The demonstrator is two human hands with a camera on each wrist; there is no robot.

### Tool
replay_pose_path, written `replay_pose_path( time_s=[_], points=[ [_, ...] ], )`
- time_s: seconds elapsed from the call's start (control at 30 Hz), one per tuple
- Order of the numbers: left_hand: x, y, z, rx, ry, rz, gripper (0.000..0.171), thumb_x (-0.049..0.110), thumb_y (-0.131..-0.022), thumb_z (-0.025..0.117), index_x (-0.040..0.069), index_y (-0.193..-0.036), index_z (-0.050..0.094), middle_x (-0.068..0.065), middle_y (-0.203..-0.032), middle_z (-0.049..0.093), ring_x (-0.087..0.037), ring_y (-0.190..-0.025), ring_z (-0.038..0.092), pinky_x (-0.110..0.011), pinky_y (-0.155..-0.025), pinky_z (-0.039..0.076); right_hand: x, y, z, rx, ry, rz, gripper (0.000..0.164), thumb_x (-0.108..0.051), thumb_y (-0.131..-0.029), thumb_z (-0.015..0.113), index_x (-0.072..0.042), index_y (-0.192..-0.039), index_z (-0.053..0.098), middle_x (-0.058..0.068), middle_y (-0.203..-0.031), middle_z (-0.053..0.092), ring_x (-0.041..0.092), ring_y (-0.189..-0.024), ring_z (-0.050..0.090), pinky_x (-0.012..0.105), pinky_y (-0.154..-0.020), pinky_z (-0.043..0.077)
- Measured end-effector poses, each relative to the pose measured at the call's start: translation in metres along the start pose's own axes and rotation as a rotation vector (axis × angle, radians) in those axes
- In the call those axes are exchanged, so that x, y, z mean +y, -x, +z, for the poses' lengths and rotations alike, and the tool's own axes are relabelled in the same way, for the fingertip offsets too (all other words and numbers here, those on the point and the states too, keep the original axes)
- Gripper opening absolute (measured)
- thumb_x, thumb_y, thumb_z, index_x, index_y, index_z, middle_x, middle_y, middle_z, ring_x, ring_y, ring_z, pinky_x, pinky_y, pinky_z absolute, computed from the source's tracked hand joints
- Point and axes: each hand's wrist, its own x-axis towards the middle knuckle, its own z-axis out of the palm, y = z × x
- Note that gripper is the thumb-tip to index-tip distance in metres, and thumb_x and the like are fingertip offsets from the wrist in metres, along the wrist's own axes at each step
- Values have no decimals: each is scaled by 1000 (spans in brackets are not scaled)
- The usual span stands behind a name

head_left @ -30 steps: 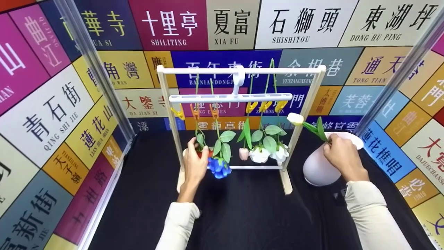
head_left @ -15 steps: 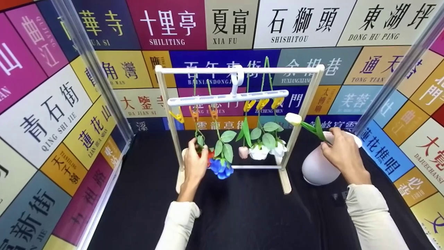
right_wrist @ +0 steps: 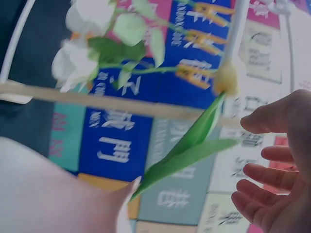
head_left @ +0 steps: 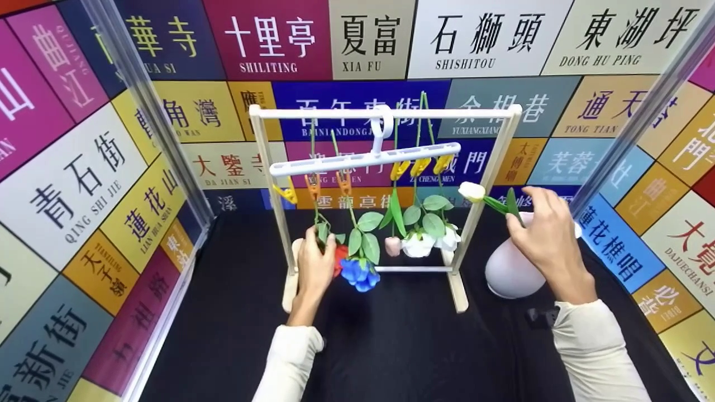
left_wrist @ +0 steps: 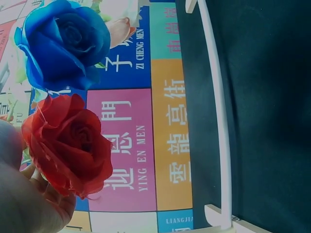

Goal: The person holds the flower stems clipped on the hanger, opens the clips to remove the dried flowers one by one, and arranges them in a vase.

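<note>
My left hand [head_left: 314,259] holds a red rose [left_wrist: 68,145] just under its bloom, head down. The rose's stem hangs from an orange clip [head_left: 313,187] on the white hanger [head_left: 366,159]. Beside it a blue rose [head_left: 360,274] hangs from another clip. A white-and-yellow tulip [head_left: 473,192] leans out over the rim of a white vase [head_left: 511,271], its lower stem hidden inside. Near the vase mouth is my right hand [head_left: 550,240]; in the right wrist view its fingers [right_wrist: 267,177] are spread, apart from the tulip leaves [right_wrist: 184,145].
A pink tulip [head_left: 392,246] and white roses [head_left: 418,244] hang upside down from yellow clips farther right. The hanger hooks onto a wooden rack [head_left: 469,240] on black cloth [head_left: 391,346]. A yellow clip [head_left: 285,192] hangs at the left end. Sign-covered walls surround the table.
My right hand has let go of the tulip and lifted slightly, while the tulip stays in the vase. The hanger has tilted, its left end lower. The blue rose has shifted slightly right.
</note>
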Motion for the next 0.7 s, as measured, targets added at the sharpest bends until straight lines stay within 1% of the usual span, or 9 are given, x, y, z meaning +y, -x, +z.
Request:
replay_pose_path(
  time_s=[0.17, 0.3, 0.43, 0.7],
  points=[
    [1, 0, -1, -6, -13, 18, 31, 21, -94, 65, 1, -118, 62, -17, -94, 67, -34, -87, 62, -48, -79, 49, -26, -6, 1, 44, -24, -61, 41, 1, -76, 73, 11, -113, 61, 29, -112, 62, 47, -103, 55, 53, -94, 41],
    [2, 0, -2, -8, -37, 40, 26, 20, -94, 64, 1, -112, 63, -18, -95, 69, -36, -91, 64, -49, -81, 49, -46, -10, 7, 62, -56, -92, 38, 2, -77, 74, 10, -112, 62, 27, -111, 63, 45, -103, 56, 52, -95, 42],
    [2, 0, -2, -11, -62, 64, 21, 20, -95, 63, 1, -105, 64, -19, -92, 68, -39, -93, 64, -50, -83, 49, -67, -12, 18, 54, -96, -118, 37, 0, -78, 74, 10, -112, 62, 26, -112, 64, 43, -106, 57, 51, -99, 42],
    [2, 1, -3, -30, -93, 73, 21, 19, -96, 62, 0, -103, 64, -19, -91, 68, -40, -90, 63, -50, -81, 49, -106, -16, 46, 9, -146, -197, 38, -5, -81, 74, 8, -116, 63, 24, -117, 65, 39, -113, 58, 46, -103, 43]
  ],
)
